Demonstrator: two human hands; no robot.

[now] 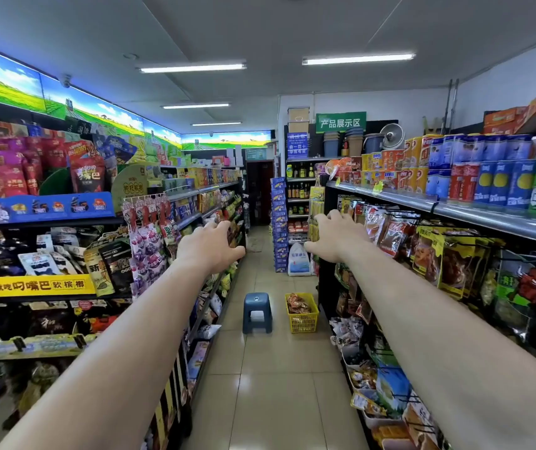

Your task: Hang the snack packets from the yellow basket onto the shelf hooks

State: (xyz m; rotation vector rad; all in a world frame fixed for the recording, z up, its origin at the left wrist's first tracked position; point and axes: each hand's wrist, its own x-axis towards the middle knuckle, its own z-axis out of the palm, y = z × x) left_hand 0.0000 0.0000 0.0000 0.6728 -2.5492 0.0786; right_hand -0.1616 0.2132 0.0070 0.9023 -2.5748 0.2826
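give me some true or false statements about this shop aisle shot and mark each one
1. The yellow basket stands on the floor. True.
2. The left hand grips a packet. False: it is spread open and holds nothing.
3. The blue stool stands just left of the basket. True.
4. The basket is empty. False: snack packets lie in it.
5. The right hand holds nothing. True.
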